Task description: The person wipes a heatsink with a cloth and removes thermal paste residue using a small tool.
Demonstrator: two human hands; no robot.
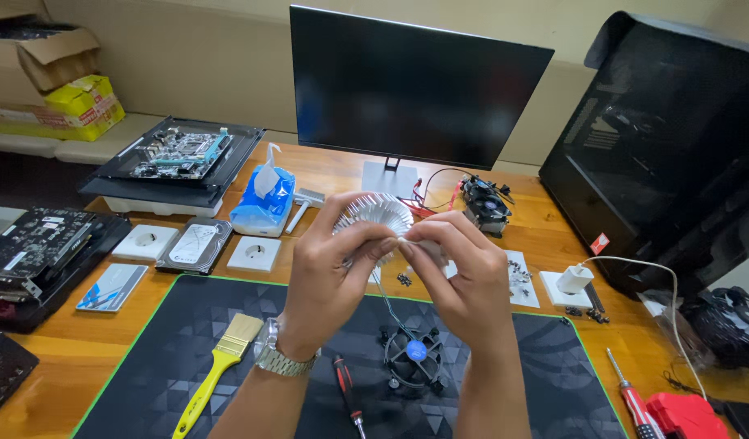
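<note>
A round silver finned heatsink (378, 215) is held up above the desk between both hands. My left hand (334, 268), with a metal wristwatch, grips its left and lower side. My right hand (464, 272) pinches its right edge, with a small pale piece under the fingertips. A thin wire (388, 302) hangs from the heatsink down to a black cooler fan (415, 356) with a blue hub, lying on the dark desk mat (187, 325).
On the mat lie a yellow-handled brush (216, 366) and a black-red screwdriver (348, 394). Behind stand a monitor (411, 89), a second cooler (484, 203), a wipes pack (263, 199), a hard drive (194, 244), a motherboard (179, 153). A black PC case (667, 146) is at right.
</note>
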